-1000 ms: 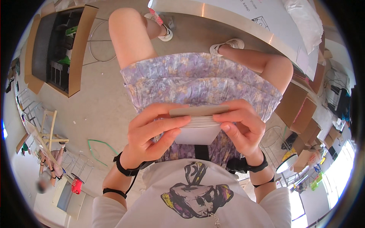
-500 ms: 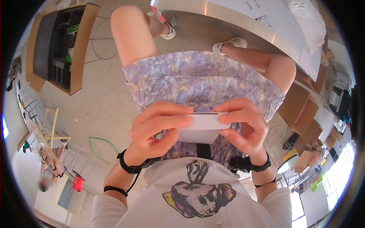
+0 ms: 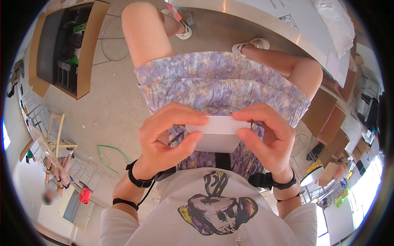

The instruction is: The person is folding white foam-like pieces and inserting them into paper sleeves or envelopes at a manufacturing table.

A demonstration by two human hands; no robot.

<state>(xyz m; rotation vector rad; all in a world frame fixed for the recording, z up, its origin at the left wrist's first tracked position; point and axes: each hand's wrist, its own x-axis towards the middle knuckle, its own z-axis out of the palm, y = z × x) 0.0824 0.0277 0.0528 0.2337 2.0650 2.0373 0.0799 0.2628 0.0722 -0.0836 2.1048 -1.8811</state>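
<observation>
Because only the head view is available, everything here comes from that one. Small white box [image 3: 217, 142] is in front of the torso, above the patterned skirt [image 3: 221, 92], narrow white panel [image 3: 221, 124] at top, greyer face below. Left hand [image 3: 158, 151] pinches the left end: thumb low, fingers over the top edge. Right hand [image 3: 279, 144] mirrors it at the right end. Both grips narrow, holding the box; far-side fingertips partly hidden, can't tell their contact. To handle it well, I'd say: equal light pressure both ends, thumbs level, panel edge straight, no squeezing that bows the thin-looking walls. Open carton [image 3: 83, 53] left, table [image 3: 262, 18] upper right, both well apart.
</observation>
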